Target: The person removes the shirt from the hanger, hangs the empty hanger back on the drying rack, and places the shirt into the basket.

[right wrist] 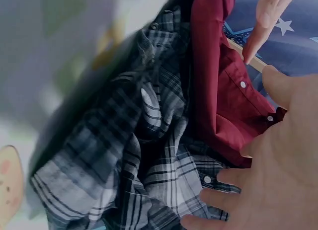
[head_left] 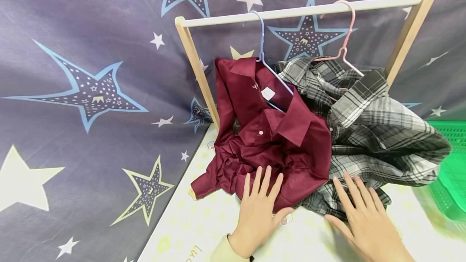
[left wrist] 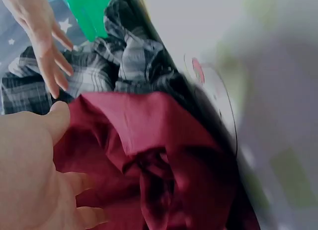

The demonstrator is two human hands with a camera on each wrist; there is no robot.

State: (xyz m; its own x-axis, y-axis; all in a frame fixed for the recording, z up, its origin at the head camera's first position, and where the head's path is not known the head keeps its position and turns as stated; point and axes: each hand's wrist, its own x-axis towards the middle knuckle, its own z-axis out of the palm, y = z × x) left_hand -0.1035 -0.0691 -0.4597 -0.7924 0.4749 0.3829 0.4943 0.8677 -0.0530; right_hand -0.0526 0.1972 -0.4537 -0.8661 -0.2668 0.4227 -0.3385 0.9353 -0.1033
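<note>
A dark red shirt (head_left: 247,148) hangs on a blue hanger (head_left: 262,39), its lower part bunched on the table. Beside it on the right, a black, grey and white plaid shirt (head_left: 386,132) hangs on a pink hanger (head_left: 351,27). My left hand (head_left: 256,211), fingers straight and spread, is at the lower front of the red shirt; whether it touches the cloth I cannot tell. My right hand (head_left: 367,221) is spread too, at the bottom of the plaid shirt, with the red shirt close by in the right wrist view. Neither hand grips anything.
A small rack with a white rail (head_left: 302,11) and wooden posts (head_left: 198,72) carries both hangers. At the right edge stands a green plastic basket (head_left: 453,177). Behind is a star-printed grey cloth (head_left: 91,173). The table (head_left: 182,229) has a pale patterned cover.
</note>
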